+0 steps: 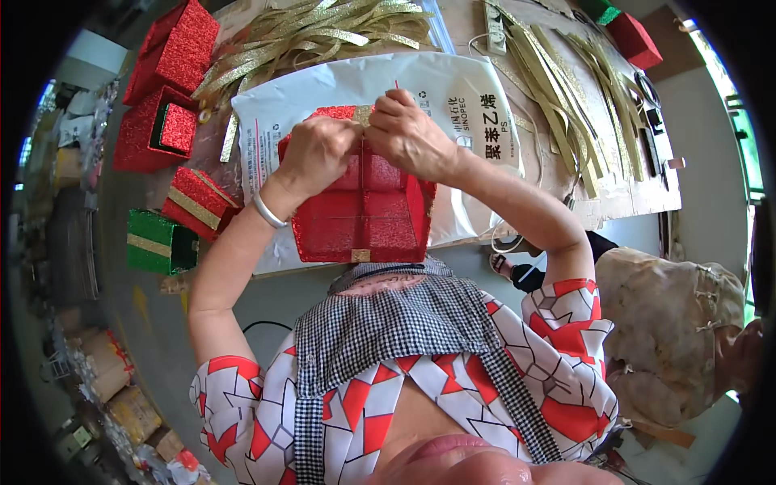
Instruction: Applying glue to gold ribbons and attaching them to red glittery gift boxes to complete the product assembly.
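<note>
A red glitter box (364, 214) lies in front of me with its open, hollow side facing me. Gold glitter ribbon (363, 114) shows at its far edge, and a small piece of the same gold sits on its near rim. My left hand (321, 152) is closed, its fingertips pinched on the ribbon at the far edge. Right beside it my right hand (408, 133) is closed too, fingers pressed together at the same ribbon. A thin red tip (397, 83) sticks up above the right hand; what it belongs to is hidden.
Under the box lies a white printed plastic sack (283, 89) on the table. Gold ribbon strips (323, 36) are heaped at the back left, with more strips (558, 105) at the right. Red boxes (166, 61) and a green box (162, 241) stand at the left. Another person (671, 323) is at the right.
</note>
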{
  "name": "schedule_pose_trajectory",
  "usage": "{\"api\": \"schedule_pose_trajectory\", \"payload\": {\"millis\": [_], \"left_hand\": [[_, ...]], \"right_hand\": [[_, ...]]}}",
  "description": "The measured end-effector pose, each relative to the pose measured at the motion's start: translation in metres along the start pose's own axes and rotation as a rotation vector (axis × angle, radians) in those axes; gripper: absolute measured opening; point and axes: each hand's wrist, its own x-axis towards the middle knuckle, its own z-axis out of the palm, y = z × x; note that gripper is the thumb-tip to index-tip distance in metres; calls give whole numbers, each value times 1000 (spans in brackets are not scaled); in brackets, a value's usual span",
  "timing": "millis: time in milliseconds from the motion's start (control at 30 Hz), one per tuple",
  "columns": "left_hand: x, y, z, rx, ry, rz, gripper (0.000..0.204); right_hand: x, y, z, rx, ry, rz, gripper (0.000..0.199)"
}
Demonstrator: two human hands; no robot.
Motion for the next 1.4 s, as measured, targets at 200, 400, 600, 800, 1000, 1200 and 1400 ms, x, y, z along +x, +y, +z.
{"api": "schedule_pose_trajectory", "payload": {"millis": [200,400,600,800,1000,1200,1400], "left_hand": [[-31,29,-12,74,33,145,12],[-27,-9,-5,-19,-24,56,13],[-14,-18,2,-44,85,64,6],[-18,-26,5,-38,-1,50,6],[-18,-28,5,22,-12,112,9],[-22,-27,-2,58,-85,109,12],[-30,-21,-10,-47,-60,162,17]], "right_hand": [[-18,-55,-7,-143,-84,8,19],[4,-36,1,-100,-93,195,18],[-2,-25,-1,-93,-72,359,23],[9,-30,16,-241,-25,288,8],[15,-28,9,-272,-71,111,5],[16,-36,9,-309,-116,146,7],[7,-61,7,-358,-50,317,16]]}}
